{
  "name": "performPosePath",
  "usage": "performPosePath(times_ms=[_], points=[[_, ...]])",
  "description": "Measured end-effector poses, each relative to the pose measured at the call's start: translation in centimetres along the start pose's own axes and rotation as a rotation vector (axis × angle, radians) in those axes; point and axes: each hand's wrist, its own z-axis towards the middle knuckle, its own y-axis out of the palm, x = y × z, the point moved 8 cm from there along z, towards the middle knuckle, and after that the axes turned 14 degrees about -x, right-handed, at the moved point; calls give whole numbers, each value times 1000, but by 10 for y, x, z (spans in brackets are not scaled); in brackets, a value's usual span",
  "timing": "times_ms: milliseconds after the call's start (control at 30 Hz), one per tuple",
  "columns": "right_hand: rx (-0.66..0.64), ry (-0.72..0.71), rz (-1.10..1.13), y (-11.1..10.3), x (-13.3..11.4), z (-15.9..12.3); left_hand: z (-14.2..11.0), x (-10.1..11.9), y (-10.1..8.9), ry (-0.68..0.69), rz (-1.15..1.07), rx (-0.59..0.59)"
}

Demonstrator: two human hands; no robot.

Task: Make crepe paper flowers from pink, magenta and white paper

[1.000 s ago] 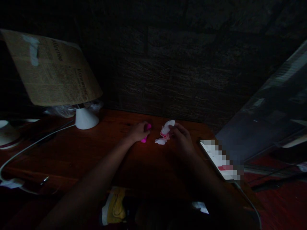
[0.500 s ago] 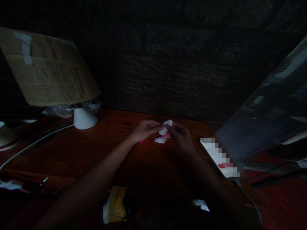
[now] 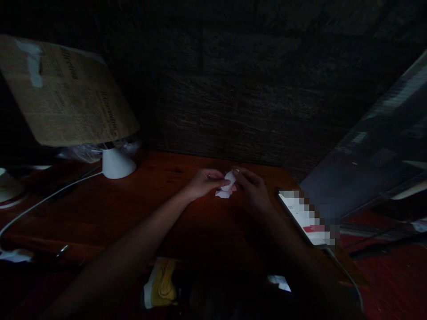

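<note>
Both of my hands meet over the far middle of a dark red wooden table. My left hand and my right hand pinch the same small crumpled white paper that carries red or pink marks. The fingers of both hands are closed on it, and part of the paper hangs down to the tabletop. No pink object shows in my left hand now.
A white lamp base with a newspaper-covered shade stands at the left, with a white cable running forward. A phone with a lit screen lies at the right. A dark brick wall is close behind.
My left hand, which held a pink object a second ago, has moved right to the paper. Both hands now pinch the paper, crumpled smaller than before.
</note>
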Motion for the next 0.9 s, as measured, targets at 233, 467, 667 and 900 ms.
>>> performPosePath(times_ms=[233,467,667,900], points=[[20,-61,-87,-1,-8,0,2,-1,11,26,-10,-58],[-14,-27,-91,4,-3,0,3,1,19,38,96,-147],[-127,-36,-117,10,0,3,3,0,15,76,135,-125],[-16,-64,-85,4,-9,-1,6,-3,23,36,28,-205]])
